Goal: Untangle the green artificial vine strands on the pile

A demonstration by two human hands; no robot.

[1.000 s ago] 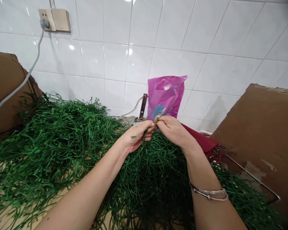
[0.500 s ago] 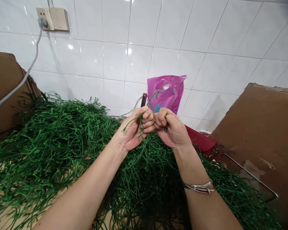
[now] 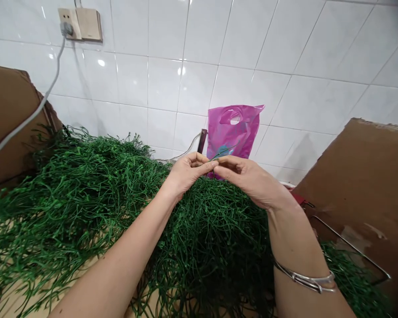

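A thin green plastic stem juts up from between my fingertips, in front of the pink bag. My left hand is closed in a pinch on it, thumb pressed toward the fingers. My right hand meets the left one, its thumb and fingertips closed at the same spot. How the stem runs between the two hands is partly hidden by the fingers. Below and around both forearms lies a large heap of green artificial stems with small branching tips.
A pink plastic bag stands against the white tiled wall. Cardboard boxes flank the heap, one at left and one at right. A grey cable hangs from the wall socket. A metal rod sticks out at right.
Both hands have turned from closed fists to fingertip pinches. My right wrist has swung outward to the right. Less of the stem shows above the hands, and the view has shifted slightly.
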